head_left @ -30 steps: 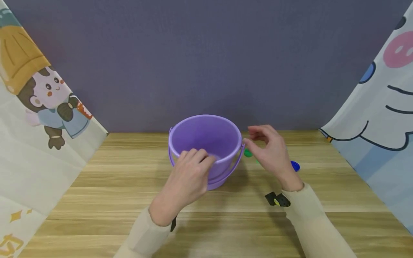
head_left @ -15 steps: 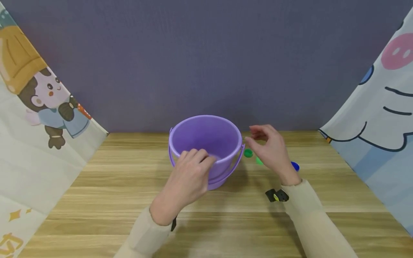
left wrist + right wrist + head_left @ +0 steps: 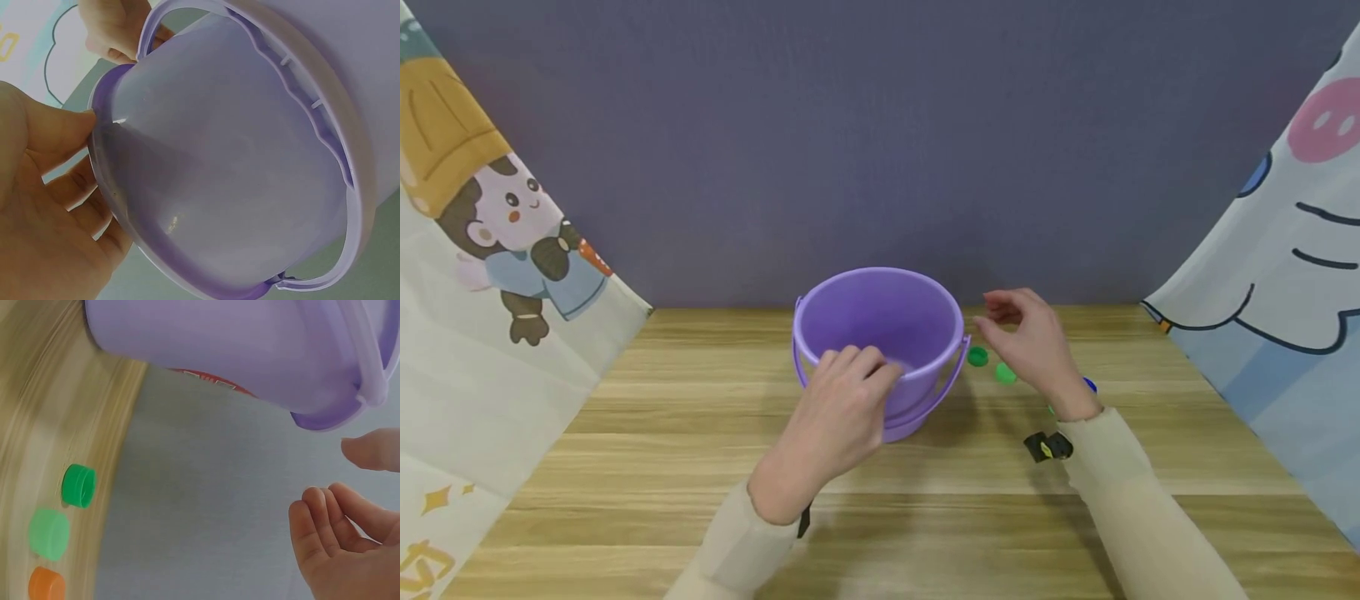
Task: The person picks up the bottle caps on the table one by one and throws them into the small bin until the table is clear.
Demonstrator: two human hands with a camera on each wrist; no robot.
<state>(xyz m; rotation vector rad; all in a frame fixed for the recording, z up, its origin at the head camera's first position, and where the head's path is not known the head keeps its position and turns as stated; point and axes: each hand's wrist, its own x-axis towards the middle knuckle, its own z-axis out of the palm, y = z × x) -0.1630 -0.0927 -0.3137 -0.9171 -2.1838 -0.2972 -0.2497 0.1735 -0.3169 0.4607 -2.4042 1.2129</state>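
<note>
A purple plastic bucket [image 3: 912, 408] stands upright on the wooden table, its handle [image 3: 364, 206] hanging down on the near side. My left hand [image 3: 842, 408] grips the near rim, the thumb [image 3: 69, 128] on the outside and the other fingers over the inside. Just off the bucket's right side, my right hand [image 3: 1032, 346] hovers above the table with loosely bent fingers and a gap between thumb and fingertips. It holds nothing. Below it lie a green bottle cap [image 3: 79, 486], a light green cap [image 3: 49, 534] and an orange cap [image 3: 47, 584].
A blue cap [image 3: 1090, 385] shows partly behind my right wrist, with a bit of green near it. A grey wall [image 3: 880, 142] rises at the table's back edge. Printed cloths hang at the left [image 3: 490, 375] and right [image 3: 1292, 367].
My right hand has drifted slightly right, away from the bucket's rim, uncovering more of the light green cap. The left hand and the bucket have stayed in place.
</note>
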